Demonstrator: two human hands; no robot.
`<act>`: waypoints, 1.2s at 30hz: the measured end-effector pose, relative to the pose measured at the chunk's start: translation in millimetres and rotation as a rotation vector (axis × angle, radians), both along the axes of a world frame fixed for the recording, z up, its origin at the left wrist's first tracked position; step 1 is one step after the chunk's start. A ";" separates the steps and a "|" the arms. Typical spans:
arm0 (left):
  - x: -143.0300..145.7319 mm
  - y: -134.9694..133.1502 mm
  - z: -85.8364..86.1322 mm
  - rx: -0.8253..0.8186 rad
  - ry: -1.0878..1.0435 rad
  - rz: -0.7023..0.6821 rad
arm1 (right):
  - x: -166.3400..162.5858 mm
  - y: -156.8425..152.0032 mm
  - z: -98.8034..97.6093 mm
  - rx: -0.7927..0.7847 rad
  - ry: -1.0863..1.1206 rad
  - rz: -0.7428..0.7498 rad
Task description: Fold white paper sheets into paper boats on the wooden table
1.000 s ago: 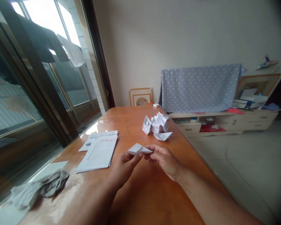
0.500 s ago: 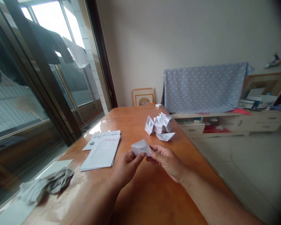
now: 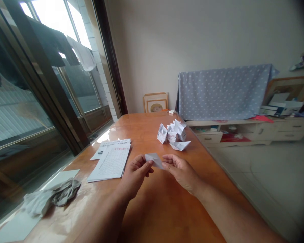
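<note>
A small folded piece of white paper (image 3: 154,160) is held up over the wooden table (image 3: 147,209). My left hand (image 3: 138,172) pinches its left side, thumb in front and fingers behind. At the paper's lower right corner, my right hand (image 3: 180,171) has thumb and fingers closed on the edge. Beyond the hands, to the right, stands a cluster of folded paper boats (image 3: 176,131), several pressed together. One separate paper boat (image 3: 179,145) lies nearer, and another (image 3: 162,133) leans at the cluster's left.
To the left lies a stack of printed sheets (image 3: 111,163) with a dark pen-like object (image 3: 100,152) by it. A crumpled grey cloth (image 3: 66,192) is at the near left. A white box (image 3: 172,111) sits at the far end. The table's right edge borders the floor.
The folded paper has turned and tilted flatter between my hands. My right fingers have opened out slightly and shifted along its edge. The boats have stayed put.
</note>
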State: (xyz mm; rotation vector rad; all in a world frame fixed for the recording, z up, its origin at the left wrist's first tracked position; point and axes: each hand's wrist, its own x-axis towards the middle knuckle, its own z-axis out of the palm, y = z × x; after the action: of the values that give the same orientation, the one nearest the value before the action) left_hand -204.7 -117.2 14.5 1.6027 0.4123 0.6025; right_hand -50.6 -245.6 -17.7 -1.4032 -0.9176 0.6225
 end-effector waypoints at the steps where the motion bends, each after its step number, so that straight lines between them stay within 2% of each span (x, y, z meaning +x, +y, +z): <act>1: 0.0 -0.6 -0.1 0.003 0.005 -0.009 | -0.2 -0.1 -0.8 0.013 -0.096 -0.075; 4: 0.3 -3.5 -0.7 0.020 0.023 -0.024 | -3.7 -2.3 0.0 0.073 -0.359 -0.177; 10: 1.2 -9.5 -1.0 0.100 0.055 -0.090 | -14.4 -5.5 5.7 0.119 -0.593 -0.141; 15: 2.3 -11.5 -1.0 0.149 0.069 -0.129 | -14.3 -6.6 8.6 0.134 -0.600 -0.141; 25: 4.5 -10.0 -6.1 0.242 0.110 -0.044 | -16.4 -9.2 10.0 0.125 -0.545 -0.081; 36: 3.5 -7.3 -9.7 0.451 0.159 0.050 | -18.1 -8.6 9.3 0.118 -0.591 -0.052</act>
State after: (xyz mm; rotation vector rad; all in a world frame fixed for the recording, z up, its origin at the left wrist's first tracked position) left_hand -201.1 -124.5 4.8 2.0858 0.4558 0.6382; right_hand -68.6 -254.2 -8.4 -1.5238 -1.3505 0.1002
